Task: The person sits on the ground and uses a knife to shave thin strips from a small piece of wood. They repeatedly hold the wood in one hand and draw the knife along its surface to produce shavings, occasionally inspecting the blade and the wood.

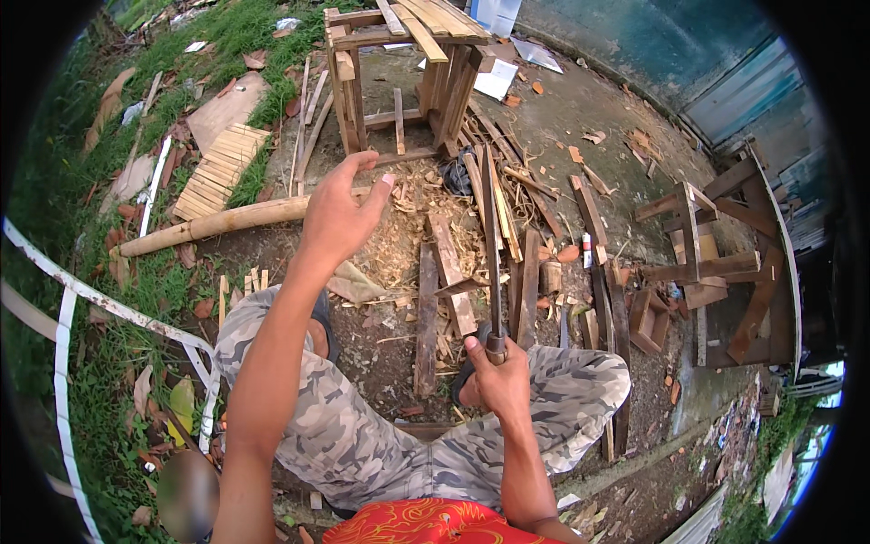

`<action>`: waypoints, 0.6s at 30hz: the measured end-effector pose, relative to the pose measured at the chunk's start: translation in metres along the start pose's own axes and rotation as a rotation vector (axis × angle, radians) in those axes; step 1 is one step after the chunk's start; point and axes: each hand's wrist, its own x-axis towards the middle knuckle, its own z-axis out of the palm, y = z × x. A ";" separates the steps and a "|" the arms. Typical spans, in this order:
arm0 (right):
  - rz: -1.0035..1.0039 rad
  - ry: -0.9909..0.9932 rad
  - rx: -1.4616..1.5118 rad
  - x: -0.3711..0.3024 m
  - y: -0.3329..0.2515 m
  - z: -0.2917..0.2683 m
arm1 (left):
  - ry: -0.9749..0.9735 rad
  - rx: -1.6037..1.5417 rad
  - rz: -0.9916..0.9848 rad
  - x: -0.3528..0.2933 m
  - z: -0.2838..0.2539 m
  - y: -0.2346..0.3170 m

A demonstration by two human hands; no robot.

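Note:
My right hand [501, 376] is closed around the handle of a machete [492, 245], whose long dark blade points straight ahead, away from me. My left hand [340, 213] is held out over the near end of a thick bamboo pole [236, 220]. Its thumb and fingers are apart and nothing shows between them; whether it touches the pole I cannot tell. The pole lies to the left on the ground, its right end partly hidden behind this hand. Wood shavings [408, 227] cover the ground between my hands.
Ahead stands a rough wooden frame [353, 100] with bamboo strips [426, 36] on top. Bamboo slats [220, 172] lie on grass at left, near a white metal rail [118, 304]. Loose boards [449, 272] surround the blade. A wooden structure [698, 236] stands at right.

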 end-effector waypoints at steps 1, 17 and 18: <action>0.045 0.001 -0.020 0.009 0.010 0.015 | -0.008 -0.011 -0.020 0.002 -0.001 0.000; 0.420 -0.213 0.175 0.049 0.077 0.056 | -0.332 0.256 -0.245 0.006 0.042 -0.045; 0.439 -0.241 0.177 0.049 0.078 0.056 | -0.323 0.271 -0.249 0.005 0.046 -0.043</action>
